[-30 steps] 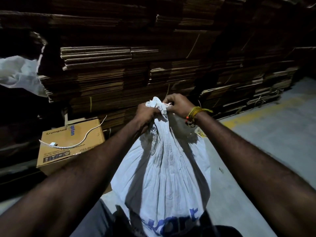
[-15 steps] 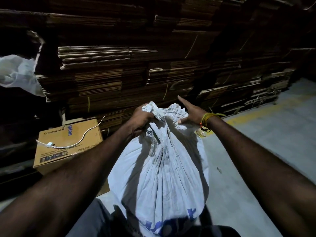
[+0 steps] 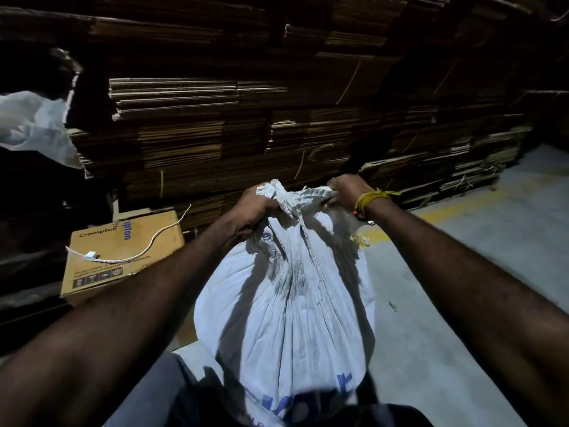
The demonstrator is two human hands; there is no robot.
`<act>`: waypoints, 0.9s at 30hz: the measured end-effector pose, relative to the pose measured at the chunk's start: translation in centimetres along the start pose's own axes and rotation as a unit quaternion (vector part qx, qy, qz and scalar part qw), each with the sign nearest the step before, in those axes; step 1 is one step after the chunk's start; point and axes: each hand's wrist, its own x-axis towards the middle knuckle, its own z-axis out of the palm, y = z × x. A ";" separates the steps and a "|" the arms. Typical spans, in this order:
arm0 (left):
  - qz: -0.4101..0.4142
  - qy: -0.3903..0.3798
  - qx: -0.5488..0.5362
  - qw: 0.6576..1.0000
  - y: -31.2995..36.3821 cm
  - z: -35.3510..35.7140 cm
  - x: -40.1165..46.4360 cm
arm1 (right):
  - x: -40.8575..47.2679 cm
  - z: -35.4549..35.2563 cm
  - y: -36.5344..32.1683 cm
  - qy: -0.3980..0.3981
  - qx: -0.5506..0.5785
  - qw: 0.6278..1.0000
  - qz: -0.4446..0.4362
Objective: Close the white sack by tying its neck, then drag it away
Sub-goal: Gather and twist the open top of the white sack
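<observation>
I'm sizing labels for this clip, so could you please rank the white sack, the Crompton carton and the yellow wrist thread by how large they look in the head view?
1. white sack, though nearness enlarges it
2. Crompton carton
3. yellow wrist thread

The cardboard box [image 3: 123,254] to my left reads "Crompton" in dark letters along its top edge, with blue letters ending "pton" running sideways beside it. Its small symbols and fine print are illegible. The white sack [image 3: 286,318] carries large blue lettering, cut off and unreadable.
</observation>
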 end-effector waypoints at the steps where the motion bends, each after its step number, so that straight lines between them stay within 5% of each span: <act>1: 0.000 -0.002 -0.009 1.000 0.0 0.0 0.2 | -0.2 -0.4 0.3 0.038 -0.002 0.999 -0.005; 10: 0.007 0.031 -0.044 0.999 0.2 1.5 1.4 | 0.1 -1.2 -1.2 0.164 0.059 0.984 0.018; 18: 0.058 0.019 0.039 0.997 0.6 3.5 2.7 | -0.1 -1.4 -3.6 0.138 0.128 0.980 -0.062; 27: 0.027 0.064 0.059 0.996 0.6 3.6 3.5 | -0.6 -1.3 -3.0 0.052 0.150 0.981 -0.113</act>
